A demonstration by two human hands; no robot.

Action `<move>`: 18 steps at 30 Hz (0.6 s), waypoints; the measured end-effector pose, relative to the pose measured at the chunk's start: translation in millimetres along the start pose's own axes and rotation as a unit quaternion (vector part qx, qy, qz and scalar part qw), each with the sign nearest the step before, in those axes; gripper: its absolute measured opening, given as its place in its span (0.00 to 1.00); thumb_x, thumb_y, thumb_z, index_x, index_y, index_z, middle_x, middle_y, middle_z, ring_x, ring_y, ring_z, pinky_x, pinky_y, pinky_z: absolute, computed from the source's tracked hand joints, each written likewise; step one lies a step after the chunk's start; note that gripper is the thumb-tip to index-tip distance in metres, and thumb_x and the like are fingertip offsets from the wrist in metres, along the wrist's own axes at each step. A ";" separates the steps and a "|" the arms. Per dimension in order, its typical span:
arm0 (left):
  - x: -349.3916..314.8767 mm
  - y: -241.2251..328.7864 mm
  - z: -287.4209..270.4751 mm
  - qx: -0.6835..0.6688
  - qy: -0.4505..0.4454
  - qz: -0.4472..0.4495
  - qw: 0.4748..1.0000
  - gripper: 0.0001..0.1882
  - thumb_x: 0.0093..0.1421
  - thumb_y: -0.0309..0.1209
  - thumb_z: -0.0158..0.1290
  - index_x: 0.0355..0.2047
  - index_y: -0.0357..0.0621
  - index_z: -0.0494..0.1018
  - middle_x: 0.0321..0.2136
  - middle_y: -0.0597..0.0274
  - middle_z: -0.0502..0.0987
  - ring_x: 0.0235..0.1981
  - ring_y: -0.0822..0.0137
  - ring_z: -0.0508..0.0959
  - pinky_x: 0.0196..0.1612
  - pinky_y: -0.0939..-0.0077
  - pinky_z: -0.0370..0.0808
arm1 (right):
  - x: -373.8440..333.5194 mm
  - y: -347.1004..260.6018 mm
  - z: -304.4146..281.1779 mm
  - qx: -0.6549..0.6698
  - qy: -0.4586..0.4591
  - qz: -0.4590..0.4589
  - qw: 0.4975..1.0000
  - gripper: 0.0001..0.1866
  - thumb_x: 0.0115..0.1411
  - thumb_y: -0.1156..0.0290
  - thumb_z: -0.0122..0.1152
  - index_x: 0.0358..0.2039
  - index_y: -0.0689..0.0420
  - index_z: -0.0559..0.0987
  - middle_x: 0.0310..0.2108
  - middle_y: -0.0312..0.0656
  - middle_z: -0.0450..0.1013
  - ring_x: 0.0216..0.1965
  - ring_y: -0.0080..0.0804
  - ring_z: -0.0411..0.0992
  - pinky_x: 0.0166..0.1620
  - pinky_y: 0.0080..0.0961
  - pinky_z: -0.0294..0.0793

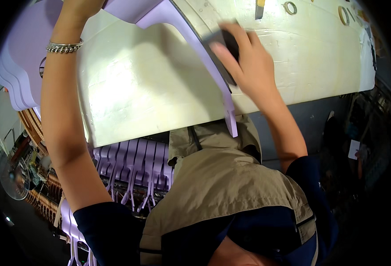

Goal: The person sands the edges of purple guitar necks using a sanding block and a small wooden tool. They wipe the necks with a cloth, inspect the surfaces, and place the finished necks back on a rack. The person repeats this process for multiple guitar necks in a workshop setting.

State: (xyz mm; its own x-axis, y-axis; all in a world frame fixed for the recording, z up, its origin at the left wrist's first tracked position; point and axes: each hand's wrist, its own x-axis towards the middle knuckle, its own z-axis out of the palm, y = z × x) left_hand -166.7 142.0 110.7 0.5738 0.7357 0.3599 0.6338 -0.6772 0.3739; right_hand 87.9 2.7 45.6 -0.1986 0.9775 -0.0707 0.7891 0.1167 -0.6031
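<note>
A lilac guitar-like instrument (182, 29) lies on its side on the pale table, its neck running down to a headstock (229, 111) past the table's front edge. A dark strip (222, 73) lines the neck's right side. My right hand (257, 64), slightly blurred, grips a dark rectangular block (230, 43) against that strip, thumb on the near side. At the top edge, my left hand (83, 6) is beside the instrument's body. Its fingers are out of the picture, so its hold cannot be seen.
The covered table (293, 66) carries a tape roll (290, 8), another ring (343, 15) and a flat-bladed tool (259, 9). Several lilac bodies (27, 57) stack at the left. Below the table hang more lilac instruments (135, 159). A fan (13, 177) stands lower left.
</note>
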 end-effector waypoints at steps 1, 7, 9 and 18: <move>3.6 5.8 1.5 -0.020 0.003 0.013 1.000 0.22 0.61 0.41 0.36 0.21 0.40 0.71 0.22 0.58 0.73 0.30 0.59 0.72 0.56 0.60 0.57 | -29.2 8.8 -5.8 0.007 -0.017 0.017 1.000 0.25 0.54 0.46 0.54 0.47 0.45 0.71 0.31 0.48 0.68 0.31 0.46 0.71 0.31 0.35 0.71; -8.0 -0.1 -3.0 0.023 0.049 0.085 0.995 0.18 0.60 0.41 0.42 0.32 0.38 0.73 0.32 0.56 0.75 0.37 0.59 0.72 0.51 0.64 0.58 | -109.6 40.6 -33.6 0.005 -0.067 0.097 0.993 0.23 0.54 0.53 0.56 0.49 0.45 0.70 0.37 0.46 0.69 0.36 0.42 0.71 0.37 0.31 0.70; -14.1 0.9 -2.1 0.040 0.105 0.058 0.992 0.17 0.61 0.39 0.42 0.33 0.38 0.73 0.30 0.57 0.75 0.35 0.60 0.73 0.43 0.72 0.64 | -97.0 61.1 -43.6 0.022 -0.024 0.090 0.995 0.22 0.55 0.54 0.56 0.50 0.45 0.70 0.39 0.46 0.69 0.38 0.42 0.70 0.40 0.31 0.69; -110.7 115.6 105.6 -0.139 0.458 -0.308 0.822 0.09 0.62 0.29 0.38 0.37 0.36 0.64 0.32 0.57 0.66 0.35 0.66 0.66 0.45 0.72 0.64 | 73.3 127.0 -64.1 -0.255 0.072 -0.273 0.925 0.25 0.42 0.84 0.53 0.36 0.39 0.80 0.35 0.34 0.69 0.39 0.33 0.67 0.41 0.27 0.69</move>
State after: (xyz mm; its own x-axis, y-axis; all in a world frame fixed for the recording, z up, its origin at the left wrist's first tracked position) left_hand -102.1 -16.3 23.8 -0.5241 0.7079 0.4735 0.4415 -0.2496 0.8619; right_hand 210.9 100.4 14.7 -0.5982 0.7573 0.2622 0.7725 0.6319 -0.0627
